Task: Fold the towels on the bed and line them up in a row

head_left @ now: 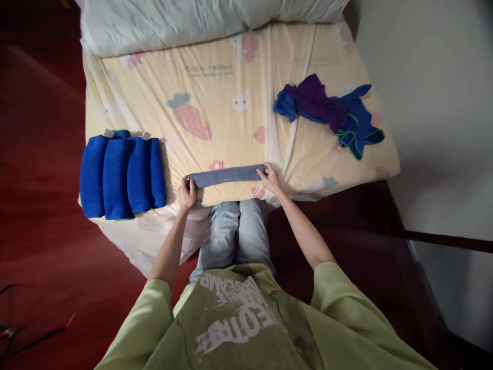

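A long, narrow strip of folded grey-blue towel (227,176) with small lettering near its lower edge lies across the front of the bed, just beyond my knees. My left hand (186,193) pinches its left end between thumb and fingers. At the other end, my right hand (269,178) grips the right corner in the same way. To the left, several blue rolled towels (115,174) lie side by side, with small white tags at their tops. On the right, crumpled blue cloths with green edging (352,123) lie together with a purple cloth (318,100).
The bed has a yellow sheet (231,123) printed with carrots and rabbits. A pale quilt (185,23) is bunched along the far side. Thin white plastic sheeting (142,244) hangs over the front left edge. A white wall (431,103) stands right of the dark red floor (38,154).
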`<state>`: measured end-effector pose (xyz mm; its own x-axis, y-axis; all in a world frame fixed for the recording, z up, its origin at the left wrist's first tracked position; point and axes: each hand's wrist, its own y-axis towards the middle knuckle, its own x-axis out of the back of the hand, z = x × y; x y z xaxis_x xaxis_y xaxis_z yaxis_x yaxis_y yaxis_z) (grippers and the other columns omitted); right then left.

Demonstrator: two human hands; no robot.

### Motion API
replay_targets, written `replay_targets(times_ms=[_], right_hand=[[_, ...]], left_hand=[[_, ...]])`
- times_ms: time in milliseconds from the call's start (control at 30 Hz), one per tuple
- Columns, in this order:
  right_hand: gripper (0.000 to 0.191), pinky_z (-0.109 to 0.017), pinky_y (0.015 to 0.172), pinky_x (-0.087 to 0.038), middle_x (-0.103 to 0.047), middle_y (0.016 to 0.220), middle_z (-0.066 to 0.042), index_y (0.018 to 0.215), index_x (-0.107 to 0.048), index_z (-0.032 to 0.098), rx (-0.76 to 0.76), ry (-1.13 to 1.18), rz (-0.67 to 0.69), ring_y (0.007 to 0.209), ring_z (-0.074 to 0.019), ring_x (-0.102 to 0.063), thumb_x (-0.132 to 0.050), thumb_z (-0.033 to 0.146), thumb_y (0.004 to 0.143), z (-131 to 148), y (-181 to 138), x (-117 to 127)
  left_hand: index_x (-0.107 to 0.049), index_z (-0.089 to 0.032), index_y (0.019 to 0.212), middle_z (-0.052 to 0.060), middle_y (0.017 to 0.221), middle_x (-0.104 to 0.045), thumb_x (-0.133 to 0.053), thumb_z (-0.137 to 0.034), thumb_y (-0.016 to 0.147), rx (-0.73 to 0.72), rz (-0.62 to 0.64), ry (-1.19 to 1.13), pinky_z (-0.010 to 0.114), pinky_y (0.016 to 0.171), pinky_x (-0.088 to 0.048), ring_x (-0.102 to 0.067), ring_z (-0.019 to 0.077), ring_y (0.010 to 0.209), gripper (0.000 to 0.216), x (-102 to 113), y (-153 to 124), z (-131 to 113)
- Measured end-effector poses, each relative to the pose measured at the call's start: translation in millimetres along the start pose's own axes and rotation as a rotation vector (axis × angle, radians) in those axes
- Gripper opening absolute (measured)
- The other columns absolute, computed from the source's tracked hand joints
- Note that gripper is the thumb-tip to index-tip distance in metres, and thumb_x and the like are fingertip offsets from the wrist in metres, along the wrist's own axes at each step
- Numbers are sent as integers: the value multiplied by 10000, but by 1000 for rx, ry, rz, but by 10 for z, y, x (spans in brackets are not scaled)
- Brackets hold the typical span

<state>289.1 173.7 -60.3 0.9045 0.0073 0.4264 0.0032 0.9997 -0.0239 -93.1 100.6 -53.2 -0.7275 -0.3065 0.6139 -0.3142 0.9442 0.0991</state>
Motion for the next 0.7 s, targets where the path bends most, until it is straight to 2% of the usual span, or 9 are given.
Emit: replay_targets(times_ms=[100,233,367,467,567,633,700], right_hand=[[421,-364,900,-588,-746,1066,-93,1137,-629,195,-30,-52,22,970,-222,-716,-652,532,884,85,81,13],[299,-370,925,-592,-761,1063,-83,1079,-658,198,-85,-153,35,980,-219,-727,-691,404,866,177,198,19],[241,-362,911,-595,-773,1045,-72,1063,-677,202,-125,-240,48,965,-214,-734,-716,334,866,281,248,12],[241,-374,916,-584,-771,1031,-87,1100,-684,196,-125,-355,53,957,-233,-726,-710,326,899,392,204,-6],[361,-421,967,-557,-741,1178,-146,1254,-646,164,-29,-503,-16,1063,-275,-691,-698,284,918,519,117,-29],[377,-461,1026,-516,-693,1287,-178,1299,-636,155,128,-629,-72,1172,-305,-639,-663,227,930,591,52,-45],[344,-467,1056,-481,-684,1292,-170,1278,-668,173,338,-729,16,1209,-305,-608,-591,149,943,635,-11,-61]], left_hand=[[-623,-141,1284,86,922,-728,-428,-461,1034,14,30,40,292,770,-505,-684,212,828,451,62,96,-103],[-641,-143,1270,80,864,-732,-475,-417,1001,43,96,122,280,730,-483,-682,219,787,419,186,284,-217],[-635,-170,1275,83,879,-754,-511,-377,983,84,187,208,273,738,-478,-707,235,841,379,284,418,-285],[-612,-183,1312,95,917,-765,-486,-337,997,99,224,267,303,797,-494,-714,256,908,373,280,423,-329],[-606,-175,1340,152,1049,-754,-456,-287,1007,43,177,370,396,919,-503,-677,305,1048,382,229,369,-382],[-633,-174,1320,199,1227,-696,-467,-241,989,-58,93,439,473,1011,-479,-615,341,1179,376,196,330,-409],[-659,-183,1297,201,1348,-631,-474,-173,957,-230,96,450,505,1069,-456,-563,347,1262,387,176,309,-416]])
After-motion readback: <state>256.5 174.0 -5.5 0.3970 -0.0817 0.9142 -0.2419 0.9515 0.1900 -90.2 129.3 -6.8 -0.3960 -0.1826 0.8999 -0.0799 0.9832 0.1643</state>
